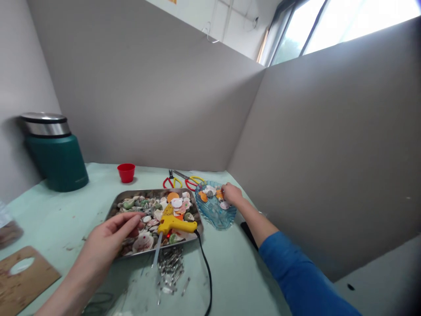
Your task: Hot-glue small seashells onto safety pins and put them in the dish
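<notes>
My left hand is over the left part of a metal tray full of seashells. Its thumb and fingertips are pinched together; whatever is between them is too small to make out. A yellow hot glue gun lies across the shells, a clear glue stick poking out and a red light glowing. My right hand reaches to the far right rim of a blue glass dish. Its fingers are closed beside an orange piece, and I cannot tell whether they hold anything. White and orange shell pieces sit in the dish.
Behind the tray lie two pairs of scissors with red and yellow handles. A red cup and a green flask stand further left. Metal pins and the black cord are in front; cardboard lies at left.
</notes>
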Action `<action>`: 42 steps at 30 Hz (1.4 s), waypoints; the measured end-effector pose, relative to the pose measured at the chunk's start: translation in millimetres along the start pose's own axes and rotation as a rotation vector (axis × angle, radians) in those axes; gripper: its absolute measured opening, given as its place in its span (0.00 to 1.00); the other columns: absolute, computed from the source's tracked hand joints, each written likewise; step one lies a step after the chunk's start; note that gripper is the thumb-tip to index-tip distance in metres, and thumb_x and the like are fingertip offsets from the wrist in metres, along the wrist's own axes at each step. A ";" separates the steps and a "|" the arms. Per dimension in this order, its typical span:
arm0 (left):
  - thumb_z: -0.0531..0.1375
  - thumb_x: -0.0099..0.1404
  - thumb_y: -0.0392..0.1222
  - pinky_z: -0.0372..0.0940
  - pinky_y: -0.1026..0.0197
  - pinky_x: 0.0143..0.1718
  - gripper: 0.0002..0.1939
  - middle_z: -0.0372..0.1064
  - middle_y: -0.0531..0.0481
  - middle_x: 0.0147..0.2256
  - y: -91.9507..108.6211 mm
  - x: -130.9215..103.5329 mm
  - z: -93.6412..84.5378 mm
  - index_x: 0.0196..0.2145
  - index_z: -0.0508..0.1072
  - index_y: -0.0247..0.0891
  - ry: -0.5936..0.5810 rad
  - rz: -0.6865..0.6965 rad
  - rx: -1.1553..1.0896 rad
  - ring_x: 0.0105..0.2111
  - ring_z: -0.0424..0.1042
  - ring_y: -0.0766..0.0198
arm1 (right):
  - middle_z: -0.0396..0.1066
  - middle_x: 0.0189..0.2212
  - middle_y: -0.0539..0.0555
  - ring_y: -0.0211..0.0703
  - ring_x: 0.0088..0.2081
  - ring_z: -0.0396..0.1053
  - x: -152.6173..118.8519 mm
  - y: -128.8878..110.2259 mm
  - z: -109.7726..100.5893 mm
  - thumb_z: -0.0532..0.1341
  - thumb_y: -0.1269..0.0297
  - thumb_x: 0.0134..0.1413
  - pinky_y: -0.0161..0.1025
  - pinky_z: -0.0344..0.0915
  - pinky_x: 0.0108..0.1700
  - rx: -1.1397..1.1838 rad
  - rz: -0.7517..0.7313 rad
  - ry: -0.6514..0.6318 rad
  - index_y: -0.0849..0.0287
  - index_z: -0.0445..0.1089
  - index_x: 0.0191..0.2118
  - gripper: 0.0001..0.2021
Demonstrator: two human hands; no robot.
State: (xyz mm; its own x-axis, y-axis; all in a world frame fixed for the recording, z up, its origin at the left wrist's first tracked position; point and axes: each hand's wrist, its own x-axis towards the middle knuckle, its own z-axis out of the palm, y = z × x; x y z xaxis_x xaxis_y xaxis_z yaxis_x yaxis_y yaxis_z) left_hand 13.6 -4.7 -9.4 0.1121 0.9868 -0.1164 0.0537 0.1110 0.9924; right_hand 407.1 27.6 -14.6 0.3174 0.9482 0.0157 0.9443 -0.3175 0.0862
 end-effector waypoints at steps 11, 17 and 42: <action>0.64 0.49 0.54 0.62 0.69 0.27 0.21 0.73 0.51 0.33 0.1 -0.7 0.2 0.37 0.74 0.38 -0.045 -0.021 -0.034 0.29 0.68 0.66 | 0.65 0.47 0.57 0.44 0.43 0.67 3.8 9.3 -13.1 0.56 0.62 0.59 0.47 0.66 0.43 -0.003 -0.028 -0.008 0.61 0.63 0.49 0.14; 0.64 0.49 0.54 0.62 0.69 0.27 0.21 0.73 0.51 0.31 6.9 -5.4 1.3 0.36 0.74 0.37 -0.057 -0.028 -0.041 0.29 0.67 0.66 | 0.65 0.47 0.57 0.44 0.43 0.67 -7.3 10.8 -31.7 0.56 0.62 0.58 0.47 0.66 0.43 0.158 -0.045 0.045 0.62 0.63 0.49 0.15; 0.59 0.59 0.44 0.67 0.58 0.41 0.16 0.75 0.45 0.40 18.6 -19.9 -1.9 0.45 0.74 0.37 -0.166 0.324 -0.135 0.37 0.74 0.58 | 0.63 0.19 0.45 0.31 0.20 0.60 -124.4 -183.1 -83.2 0.60 0.72 0.46 0.30 0.57 0.23 1.225 -0.618 -0.069 0.59 0.64 0.26 0.03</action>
State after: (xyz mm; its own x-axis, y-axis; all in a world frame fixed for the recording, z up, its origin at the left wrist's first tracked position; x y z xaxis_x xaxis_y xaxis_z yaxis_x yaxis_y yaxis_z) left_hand 10.5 -22.1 11.4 0.2619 0.9419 0.2102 -0.1404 -0.1783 0.9739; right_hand 187.4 -31.2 50.5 -0.2092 0.9468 0.2446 0.3928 0.3104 -0.8656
